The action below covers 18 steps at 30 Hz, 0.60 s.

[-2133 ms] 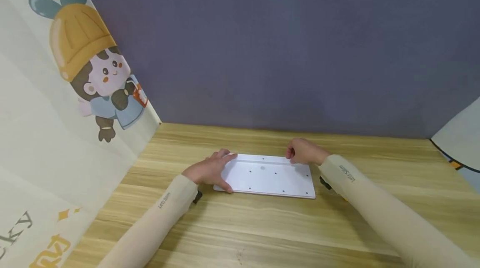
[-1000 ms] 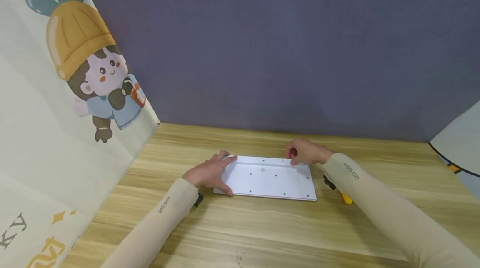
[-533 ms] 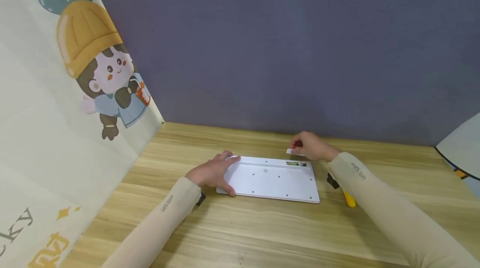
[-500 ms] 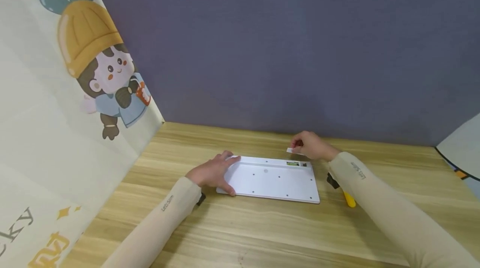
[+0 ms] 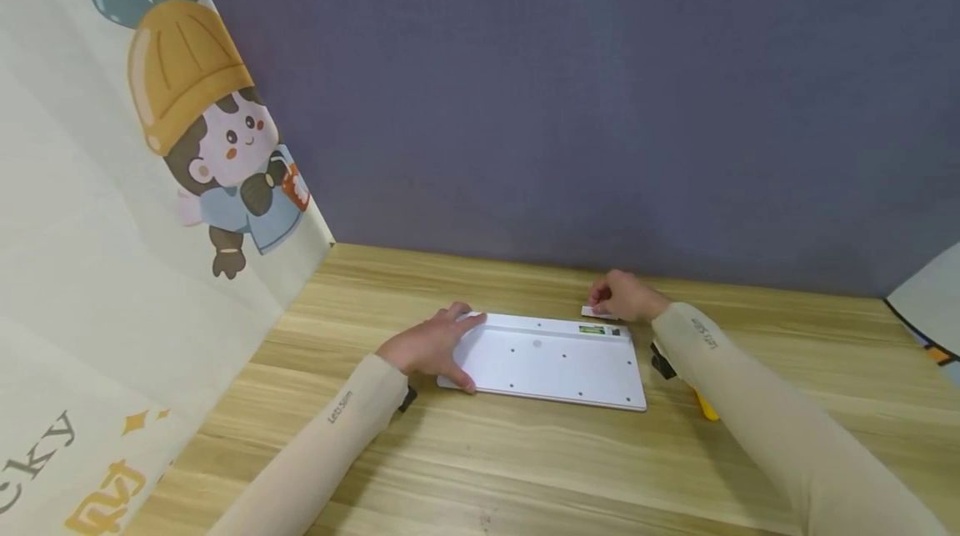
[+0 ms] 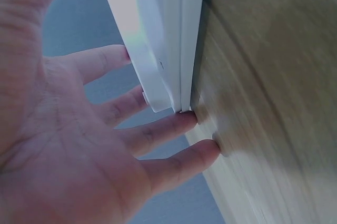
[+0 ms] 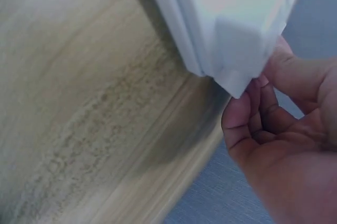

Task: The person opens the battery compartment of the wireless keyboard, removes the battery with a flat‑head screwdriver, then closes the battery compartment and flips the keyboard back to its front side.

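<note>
Between panel [image 5: 547,369] and table's back edge [image 5: 450,259], the right hand [image 5: 630,298] pinches a strip [image 5: 589,313].

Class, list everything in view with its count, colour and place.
Table: one, yellowish, below.
Flat device: one, white, on the table.
Green item: one, green, device's far right.
Small piece: one, white, beyond device.
Yellow object: one, yellow, right of device, partly hidden.
Backdrop: one, slate, behind.
Side walls: two, whitish, left and right.
Cartoon figure: one, multicoloured, left wall.
Lettering: two groups, grey and orange, left wall.
Stars: two or more, orange, left wall.
Sleeves: two, beige, foreground.
Wrist pieces: two, black, at sleeve ends.
Left hand: one, touching device's left end.
Right hand: one, pinching small piece.
</note>
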Available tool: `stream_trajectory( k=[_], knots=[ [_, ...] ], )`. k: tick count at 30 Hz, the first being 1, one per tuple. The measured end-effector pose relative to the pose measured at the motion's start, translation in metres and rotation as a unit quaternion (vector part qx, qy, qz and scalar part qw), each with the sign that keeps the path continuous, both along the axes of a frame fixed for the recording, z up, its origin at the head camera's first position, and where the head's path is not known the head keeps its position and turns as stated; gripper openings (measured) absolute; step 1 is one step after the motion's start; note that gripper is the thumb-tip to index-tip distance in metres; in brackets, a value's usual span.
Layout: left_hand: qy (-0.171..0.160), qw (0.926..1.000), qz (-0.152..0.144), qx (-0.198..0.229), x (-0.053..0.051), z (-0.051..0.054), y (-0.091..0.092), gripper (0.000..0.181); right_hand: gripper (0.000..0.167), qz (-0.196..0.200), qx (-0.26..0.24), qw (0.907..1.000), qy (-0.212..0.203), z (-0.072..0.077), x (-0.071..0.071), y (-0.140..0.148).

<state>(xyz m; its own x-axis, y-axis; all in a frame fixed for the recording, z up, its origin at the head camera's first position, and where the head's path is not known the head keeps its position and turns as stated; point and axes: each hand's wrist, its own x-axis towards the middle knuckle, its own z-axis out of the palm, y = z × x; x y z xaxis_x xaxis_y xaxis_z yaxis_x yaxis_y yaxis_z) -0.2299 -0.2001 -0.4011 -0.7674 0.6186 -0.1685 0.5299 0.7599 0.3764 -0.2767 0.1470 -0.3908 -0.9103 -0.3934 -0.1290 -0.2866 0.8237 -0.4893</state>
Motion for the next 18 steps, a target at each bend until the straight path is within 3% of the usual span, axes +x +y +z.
stream_trajectory(
  k=[12, 18],
  knots=[
    [-0.003, 1.0000, 0.001, -0.008, 0.0004, 0.0015, 0.0027, 0.110, 0.002, -0.051, 0.007, 0.9986, -0.008, -0.0081, -0.0060, -0.0034],
    [-0.001, 1.0000, 0.001, -0.009, -0.0012, -0.0006, 0.0014, 0.111, 0.006, -0.054, -0.028, 0.9981, 0.012, -0.0036, -0.0006, -0.0021]
  ],
)
